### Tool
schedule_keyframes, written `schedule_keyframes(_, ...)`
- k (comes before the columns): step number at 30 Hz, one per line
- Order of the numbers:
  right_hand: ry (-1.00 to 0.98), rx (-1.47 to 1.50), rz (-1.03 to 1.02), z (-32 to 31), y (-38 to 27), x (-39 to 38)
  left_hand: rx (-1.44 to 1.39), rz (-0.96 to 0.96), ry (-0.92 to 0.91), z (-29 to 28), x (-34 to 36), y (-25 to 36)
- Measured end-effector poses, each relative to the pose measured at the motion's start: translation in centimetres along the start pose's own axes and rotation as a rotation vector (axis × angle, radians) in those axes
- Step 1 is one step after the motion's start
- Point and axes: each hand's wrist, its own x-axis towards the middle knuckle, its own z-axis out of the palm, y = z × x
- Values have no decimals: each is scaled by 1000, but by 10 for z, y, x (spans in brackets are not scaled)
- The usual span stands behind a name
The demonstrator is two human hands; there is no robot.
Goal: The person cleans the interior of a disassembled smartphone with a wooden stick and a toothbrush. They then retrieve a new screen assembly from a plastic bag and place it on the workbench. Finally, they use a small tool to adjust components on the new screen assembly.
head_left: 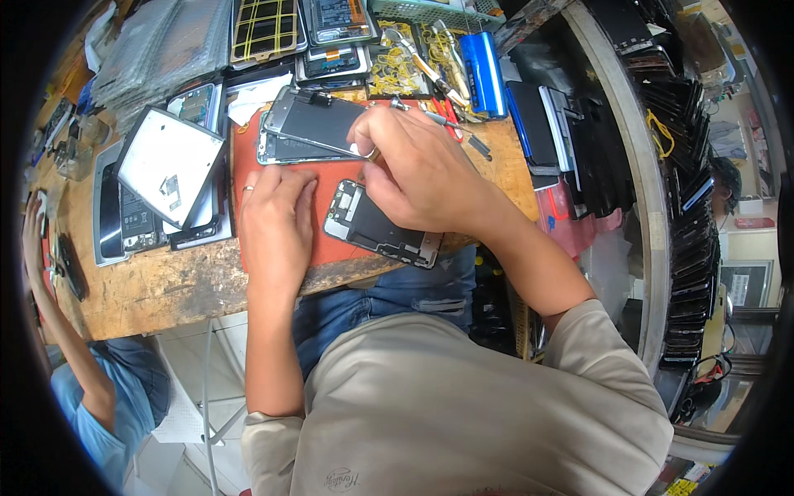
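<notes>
A dark phone display panel [318, 123] lies at a slant over an opened phone [285, 149] on the red-orange mat [327, 174]. My right hand [413, 169] is closed in a pinch at the panel's near right corner. A small whitish bit shows at its fingertips; what they grip is mostly hidden. My left hand [279, 202] rests on the mat with fingers bent, tips by the phone's near edge, holding nothing visible. Close below the right hand lies another phone screen assembly [385, 227], its inner side up. Behind the right hand lies a screwdriver-like tool [426, 113].
Stacked phone and tablet parts [331, 62] and bubble-wrapped sheets [165, 54] crowd the back. A blue cylinder [483, 74] stands by yellow cables [397, 70]. Left are opened tablets with a white panel [171, 165]. Another person's arm [66, 314] reaches in at far left. A metal-framed partition [645, 165] borders the right.
</notes>
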Motion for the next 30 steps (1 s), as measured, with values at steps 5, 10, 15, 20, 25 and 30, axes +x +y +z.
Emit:
schedule_keyframes(5, 1, 27, 101, 2, 2, -3, 19, -40, -1, -4, -1, -2)
schedule_keyframes(10, -32, 147, 221, -2, 2, -4, -34, -95, -34, -7, -3, -3)
schedule_keyframes(15, 85, 320, 215, 11, 6, 3, -111, -92, 71, -6, -3, -2)
schedule_keyframes(20, 133, 404, 116, 28, 4, 11, -99, -32, 4, -8, -5, -1)
schedule_keyframes(25, 326, 417, 167, 25, 14, 2, 11, -97, 34, -7, -6, -3)
schedule_keyframes(30, 427, 382, 228, 3, 27, -33, -7, -89, 54, -8, -6, -8)
